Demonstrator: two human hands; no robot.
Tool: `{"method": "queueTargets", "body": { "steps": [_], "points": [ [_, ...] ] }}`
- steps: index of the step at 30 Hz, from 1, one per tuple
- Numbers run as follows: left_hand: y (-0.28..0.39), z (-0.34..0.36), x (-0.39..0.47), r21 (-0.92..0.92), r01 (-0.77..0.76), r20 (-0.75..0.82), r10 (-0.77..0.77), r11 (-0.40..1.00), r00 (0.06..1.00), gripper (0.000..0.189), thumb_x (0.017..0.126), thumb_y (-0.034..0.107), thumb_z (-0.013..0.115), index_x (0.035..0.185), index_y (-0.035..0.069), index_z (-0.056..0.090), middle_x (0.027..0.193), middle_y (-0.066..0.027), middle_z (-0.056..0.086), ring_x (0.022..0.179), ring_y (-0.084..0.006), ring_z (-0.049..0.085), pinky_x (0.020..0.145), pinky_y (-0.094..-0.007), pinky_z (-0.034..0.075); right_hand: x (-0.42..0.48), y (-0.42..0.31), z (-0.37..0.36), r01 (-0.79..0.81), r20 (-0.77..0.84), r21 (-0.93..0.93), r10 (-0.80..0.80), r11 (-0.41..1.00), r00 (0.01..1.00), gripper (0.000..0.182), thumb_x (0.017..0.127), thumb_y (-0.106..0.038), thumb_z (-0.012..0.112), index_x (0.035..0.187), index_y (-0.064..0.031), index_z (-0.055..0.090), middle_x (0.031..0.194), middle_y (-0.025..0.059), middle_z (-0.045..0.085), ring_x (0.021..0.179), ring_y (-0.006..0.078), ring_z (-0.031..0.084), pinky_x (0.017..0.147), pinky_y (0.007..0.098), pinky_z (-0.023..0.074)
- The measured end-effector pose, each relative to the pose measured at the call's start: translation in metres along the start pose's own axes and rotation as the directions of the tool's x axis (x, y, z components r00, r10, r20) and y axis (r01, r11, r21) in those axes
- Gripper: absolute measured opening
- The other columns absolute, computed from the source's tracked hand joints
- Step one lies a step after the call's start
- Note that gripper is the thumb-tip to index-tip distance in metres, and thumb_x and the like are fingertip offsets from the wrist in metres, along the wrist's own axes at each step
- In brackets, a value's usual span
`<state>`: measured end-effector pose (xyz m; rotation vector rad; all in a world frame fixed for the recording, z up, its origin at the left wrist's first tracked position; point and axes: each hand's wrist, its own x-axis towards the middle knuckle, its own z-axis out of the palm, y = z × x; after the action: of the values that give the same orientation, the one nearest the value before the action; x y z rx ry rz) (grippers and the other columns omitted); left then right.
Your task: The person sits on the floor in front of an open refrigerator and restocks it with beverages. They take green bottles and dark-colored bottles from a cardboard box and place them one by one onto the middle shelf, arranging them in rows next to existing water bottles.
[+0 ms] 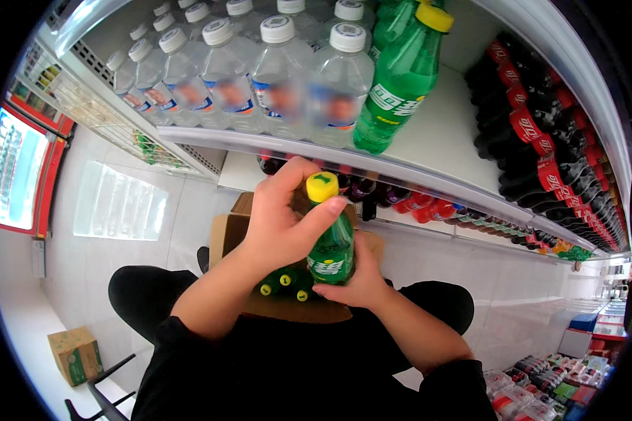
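Observation:
A green plastic soda bottle (333, 247) with a yellow cap is upright between my two hands, in front of the shelf edge. My left hand (282, 216) grips it near the neck, the thumb beside the cap. Around its lower part is my right hand (355, 279), with some fingers hidden behind the bottle. Below, an open cardboard box (305, 310) holds several more yellow-capped bottles (285, 280). On the shelf above, a green soda bottle (395, 100) stands at the front, right beside rows of clear bottles with white caps (337, 79).
Dark cola bottles with red labels (537, 142) fill the shelf's right side. The white shelf edge (295, 147) runs just beyond my hands, above a lower shelf of drinks. At left are a red-framed cooler (52, 184) and a closed carton (75, 355) on the floor.

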<state>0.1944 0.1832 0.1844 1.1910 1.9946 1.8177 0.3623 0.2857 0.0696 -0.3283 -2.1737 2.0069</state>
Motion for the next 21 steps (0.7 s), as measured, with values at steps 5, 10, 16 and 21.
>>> {"method": "queueTargets", "body": {
  "steps": [5, 10, 16, 21],
  "points": [
    [0.032, 0.029, 0.023, 0.108, -0.103, -0.091, 0.113, 0.989, 0.989, 0.029, 0.087, 0.014, 0.081, 0.099, 0.000, 0.059, 0.079, -0.0104, 0.063, 0.068, -0.0178, 0.061, 0.063, -0.0299, 0.050, 0.001, -0.037, -0.021, 0.158, -0.218, -0.364, -0.249, 0.918, 0.944, 0.086, 0.067, -0.033, 0.095, 0.134, 0.0009, 0.052, 0.115, 0.0183, 0.067, 0.106, 0.0361, 0.069, 0.093, 0.0449, 0.0547],
    [0.052, 0.046, 0.030, 0.257, -0.222, 0.045, 0.218, 0.940, 0.975, 0.037, 0.084, 0.016, 0.083, 0.107, -0.001, 0.060, 0.092, -0.0110, 0.066, 0.079, -0.0211, 0.068, 0.071, -0.0313, 0.055, 0.003, -0.050, -0.050, 0.252, -0.240, -0.322, -0.336, 0.913, 0.911, 0.096, 0.063, -0.030, 0.098, 0.139, 0.0012, 0.050, 0.121, 0.0163, 0.067, 0.109, 0.0274, 0.068, 0.094, 0.0415, 0.0548],
    [0.033, 0.054, 0.020, 0.160, -0.391, 0.174, 0.364, 0.906, 0.915, 0.046, 0.085, 0.012, 0.075, 0.125, -0.002, 0.057, 0.120, -0.0218, 0.060, 0.107, -0.0375, 0.062, 0.090, -0.0424, 0.054, 0.023, -0.080, -0.090, 0.511, -0.466, -0.022, -0.461, 0.859, 0.755, 0.087, 0.071, -0.021, 0.095, 0.140, 0.0009, 0.048, 0.129, 0.0130, 0.064, 0.115, 0.0245, 0.065, 0.100, 0.0413, 0.0528],
    [0.000, 0.067, 0.010, 0.442, -0.389, 0.200, 0.334, 0.808, 0.921, 0.053, 0.081, 0.009, 0.075, 0.129, -0.001, 0.056, 0.135, -0.0244, 0.054, 0.123, -0.0457, 0.055, 0.104, -0.0525, 0.044, 0.065, -0.106, -0.140, 0.520, -0.467, -0.222, -0.558, 0.825, 0.686, 0.076, 0.076, -0.007, 0.088, 0.140, 0.0010, 0.046, 0.129, 0.0131, 0.063, 0.119, 0.0235, 0.063, 0.104, 0.0400, 0.0502]
  ]
}}
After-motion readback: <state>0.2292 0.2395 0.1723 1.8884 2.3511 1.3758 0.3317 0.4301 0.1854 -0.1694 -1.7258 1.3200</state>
